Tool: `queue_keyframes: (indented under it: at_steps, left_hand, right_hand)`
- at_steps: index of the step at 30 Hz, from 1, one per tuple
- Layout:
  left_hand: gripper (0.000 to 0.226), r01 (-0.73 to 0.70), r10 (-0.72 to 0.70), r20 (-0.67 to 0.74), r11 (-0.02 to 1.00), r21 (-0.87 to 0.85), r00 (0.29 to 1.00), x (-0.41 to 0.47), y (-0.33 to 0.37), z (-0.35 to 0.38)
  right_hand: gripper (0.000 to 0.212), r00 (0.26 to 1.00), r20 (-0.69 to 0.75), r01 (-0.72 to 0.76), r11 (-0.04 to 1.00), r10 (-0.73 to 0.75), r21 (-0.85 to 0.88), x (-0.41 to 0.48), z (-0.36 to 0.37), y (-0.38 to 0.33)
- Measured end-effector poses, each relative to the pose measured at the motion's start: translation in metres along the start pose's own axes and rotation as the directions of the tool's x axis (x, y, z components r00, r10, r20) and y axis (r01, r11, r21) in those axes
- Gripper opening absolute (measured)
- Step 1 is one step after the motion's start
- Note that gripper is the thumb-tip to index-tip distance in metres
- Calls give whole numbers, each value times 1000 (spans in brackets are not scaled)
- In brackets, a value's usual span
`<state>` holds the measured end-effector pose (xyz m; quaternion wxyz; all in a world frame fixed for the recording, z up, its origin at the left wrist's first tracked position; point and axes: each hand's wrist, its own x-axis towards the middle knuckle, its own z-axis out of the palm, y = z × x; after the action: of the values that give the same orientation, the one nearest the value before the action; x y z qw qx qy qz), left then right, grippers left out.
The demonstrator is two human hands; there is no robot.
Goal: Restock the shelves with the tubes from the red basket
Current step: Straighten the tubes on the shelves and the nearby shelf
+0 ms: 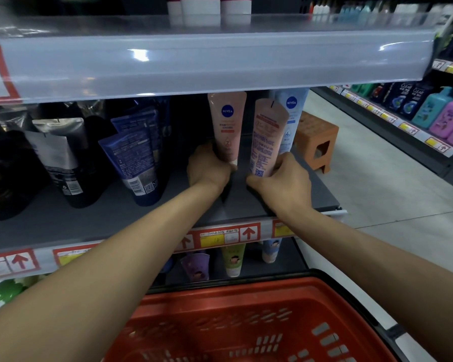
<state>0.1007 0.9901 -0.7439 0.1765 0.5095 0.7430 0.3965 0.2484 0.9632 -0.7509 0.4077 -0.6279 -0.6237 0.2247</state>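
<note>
While left hand (209, 169) grips logo-facing tube (226, 124), right hand (281, 184) grips barcode-facing tube (267, 142); both upright above hands.

A shop — a toiletries aisle. Along the shelf edge (45, 258) at centre run price labels (219, 237) with red arrows; branded tubes (226, 121) stand above it, rows of bottles (406, 100) fill the upper right, and a red basket (233, 293) sits at the bottom.

Bare shelf (115, 218) separates blue tube (131, 163) from pink tube (226, 126).
</note>
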Motion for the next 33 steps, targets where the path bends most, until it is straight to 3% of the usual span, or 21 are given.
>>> queue_keyframes:
  at_steps: [15, 19, 22, 28, 33]
  left_hand:
    - [62, -23, 23, 10, 998, -53, 1000, 2, -1, 0]
    - [42, -26, 25, -24, 999, -28, 999, -5, -2, -11]
    - [39, 5, -8, -27, 993, -120, 1000, -20, 3, -25]
    - [33, -39, 61, 77, 966, -256, 995, -52, 15, -39]
    - [36, -52, 109, 161, 945, -323, 981, -63, 19, -34]
  right_hand:
    - [36, 1000, 6, 9, 1000, -9, 5, 1, 2, 0]
    - [34, 1000, 14, 3, 1000, -4, 11, 1, 2, 0]
    - [34, 1000, 25, 11, 1000, -11, -8, 1, 2, -2]
    - [47, 993, 115, 24, 996, -15, -83, -3, 2, -15]
    - [23, 972, 233, 21, 989, 13, -144, 1, -2, -19]
